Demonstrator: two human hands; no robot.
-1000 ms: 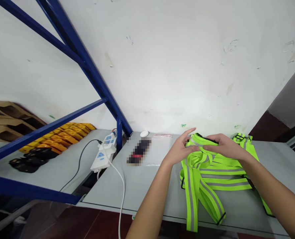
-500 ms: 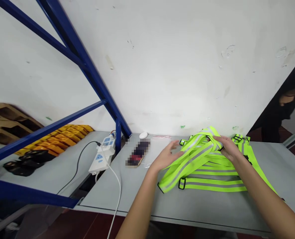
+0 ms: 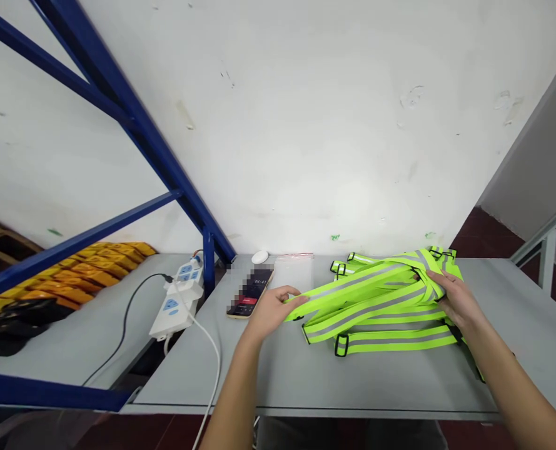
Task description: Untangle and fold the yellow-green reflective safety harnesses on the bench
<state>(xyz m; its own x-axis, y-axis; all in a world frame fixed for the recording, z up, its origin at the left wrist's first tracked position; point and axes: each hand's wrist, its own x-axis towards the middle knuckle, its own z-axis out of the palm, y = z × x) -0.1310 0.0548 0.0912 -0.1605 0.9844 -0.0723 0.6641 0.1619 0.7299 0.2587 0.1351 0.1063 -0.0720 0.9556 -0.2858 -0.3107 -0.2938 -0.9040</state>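
Neon yellow-green straps (image 3: pixel 394 340) with grey reflective stripes and black buckles lie in a loose pile on the grey table (image 3: pixel 306 381). My left hand (image 3: pixel 272 310) pinches the left end of one strap between thumb and fingers, left of the pile. At the pile's right part, my right hand (image 3: pixel 453 297) is closed on a bunched, crossed section of the straps. Between my hands the strap lengths run side by side, above other straps. Part of my right hand's fingers is hidden by the fabric.
Left of the straps lie a phone (image 3: pixel 254 294), a clear plastic bag (image 3: pixel 294 272) and a white round object (image 3: pixel 259 257). A white power strip (image 3: pixel 177 306) with cables sits by the blue rack frame (image 3: pixel 160 156). Yellow packets (image 3: pixel 85 269) line the left shelf.
My left hand, open before, has moved left and taken hold of a strap end. The view has shifted slightly, and the person at the right edge is out of view.
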